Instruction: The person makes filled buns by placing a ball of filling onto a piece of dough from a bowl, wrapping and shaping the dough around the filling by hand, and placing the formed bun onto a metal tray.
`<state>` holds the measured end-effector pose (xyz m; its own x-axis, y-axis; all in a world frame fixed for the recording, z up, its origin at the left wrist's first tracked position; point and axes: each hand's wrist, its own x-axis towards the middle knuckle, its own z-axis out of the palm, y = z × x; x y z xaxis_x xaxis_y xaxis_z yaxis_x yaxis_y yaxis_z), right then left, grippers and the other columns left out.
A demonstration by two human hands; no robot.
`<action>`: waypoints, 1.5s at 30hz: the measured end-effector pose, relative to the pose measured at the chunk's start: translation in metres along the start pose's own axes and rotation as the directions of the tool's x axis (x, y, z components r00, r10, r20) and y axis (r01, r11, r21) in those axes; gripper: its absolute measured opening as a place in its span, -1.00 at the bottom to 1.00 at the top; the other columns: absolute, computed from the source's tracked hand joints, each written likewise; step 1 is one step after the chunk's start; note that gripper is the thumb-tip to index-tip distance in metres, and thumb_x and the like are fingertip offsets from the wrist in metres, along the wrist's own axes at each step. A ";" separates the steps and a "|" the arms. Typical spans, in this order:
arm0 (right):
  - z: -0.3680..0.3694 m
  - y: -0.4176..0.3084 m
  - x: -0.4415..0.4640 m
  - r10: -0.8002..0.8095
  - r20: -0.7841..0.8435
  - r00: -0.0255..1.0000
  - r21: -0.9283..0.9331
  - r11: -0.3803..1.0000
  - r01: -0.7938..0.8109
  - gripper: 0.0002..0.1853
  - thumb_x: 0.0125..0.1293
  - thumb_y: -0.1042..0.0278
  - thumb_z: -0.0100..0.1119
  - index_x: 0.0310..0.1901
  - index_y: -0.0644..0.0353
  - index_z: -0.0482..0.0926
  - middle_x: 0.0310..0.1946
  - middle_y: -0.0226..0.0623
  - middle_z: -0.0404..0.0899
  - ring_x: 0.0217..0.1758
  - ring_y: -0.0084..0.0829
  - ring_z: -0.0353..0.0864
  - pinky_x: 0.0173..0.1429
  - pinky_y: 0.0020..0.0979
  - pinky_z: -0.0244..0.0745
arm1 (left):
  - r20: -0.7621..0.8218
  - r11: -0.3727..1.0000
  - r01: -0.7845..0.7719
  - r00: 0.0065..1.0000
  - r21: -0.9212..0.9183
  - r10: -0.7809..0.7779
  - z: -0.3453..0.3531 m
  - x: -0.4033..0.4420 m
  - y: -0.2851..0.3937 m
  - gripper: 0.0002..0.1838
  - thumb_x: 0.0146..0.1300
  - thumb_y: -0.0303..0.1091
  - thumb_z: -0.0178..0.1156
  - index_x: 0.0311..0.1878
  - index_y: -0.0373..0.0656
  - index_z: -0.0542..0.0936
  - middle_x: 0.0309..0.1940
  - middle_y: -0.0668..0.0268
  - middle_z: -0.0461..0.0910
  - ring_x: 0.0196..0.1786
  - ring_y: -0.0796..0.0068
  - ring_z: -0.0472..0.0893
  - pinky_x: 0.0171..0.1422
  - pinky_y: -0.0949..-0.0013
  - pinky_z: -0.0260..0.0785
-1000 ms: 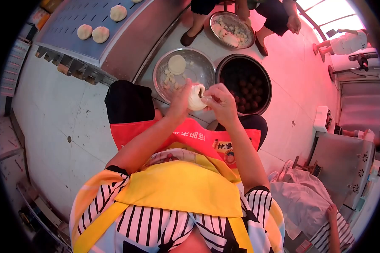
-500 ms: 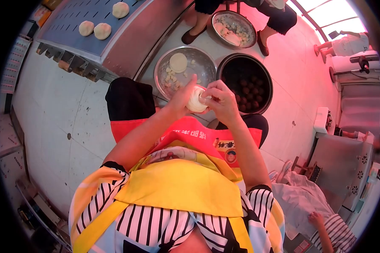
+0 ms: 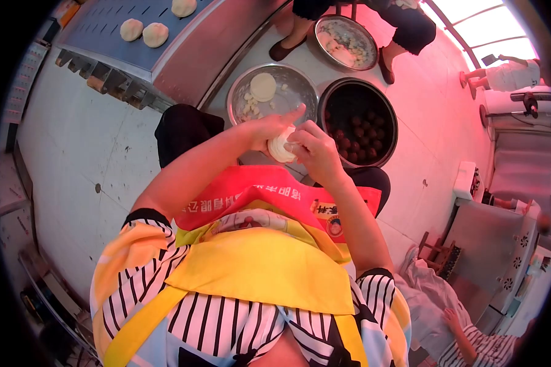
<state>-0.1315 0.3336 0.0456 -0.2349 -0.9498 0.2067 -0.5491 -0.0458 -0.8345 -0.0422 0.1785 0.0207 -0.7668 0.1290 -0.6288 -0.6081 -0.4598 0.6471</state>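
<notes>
A pale, pleated dough bun (image 3: 280, 147) is held in front of my lap. Cupped around its side is my left hand (image 3: 268, 131), with the thumb standing up. The fingers of my right hand (image 3: 318, 153) pinch the gathered dough on the bun's right side. Just beyond my hands stands a metal bowl (image 3: 232, 98) with a flat round of dough (image 3: 262, 87) and several small dough pieces (image 3: 251, 109) in it. To its right, a dark pot (image 3: 393, 116) holds several brown balls (image 3: 361, 131).
Farther off, another metal basin (image 3: 373, 40) holds dough and small pale pieces, between a seated person's feet. A slotted metal tray (image 3: 113, 52) at upper left carries several buns (image 3: 155, 35). At lower right sits another person (image 3: 465, 333) beside a steel cabinet (image 3: 480, 251).
My left forearm has swung outward and the left hand has rolled over the bun, its thumb now pointing more to the right. My right fingers still pinch the dough. The view has shifted slightly.
</notes>
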 end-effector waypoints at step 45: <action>0.001 -0.032 0.021 0.362 -0.106 0.926 0.543 0.801 -0.251 -0.64 0.06 0.23 0.42 -0.20 0.33 0.61 -0.43 -0.30 0.59 -0.32 -0.57 0.50 -0.01 -0.43 0.45 | -0.182 0.837 -0.424 0.906 -0.347 0.383 0.046 -0.034 -0.006 -0.37 0.35 0.32 -0.15 0.12 -0.05 0.43 -0.10 0.38 0.54 -0.05 0.50 0.59 -0.07 0.42 0.53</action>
<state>-0.1177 0.3150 0.0760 -0.5009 -0.8636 -0.0566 0.0546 0.0337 -0.9979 -0.0222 0.2169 0.0579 -0.8898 -0.2193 -0.4001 -0.1126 -0.7443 0.6583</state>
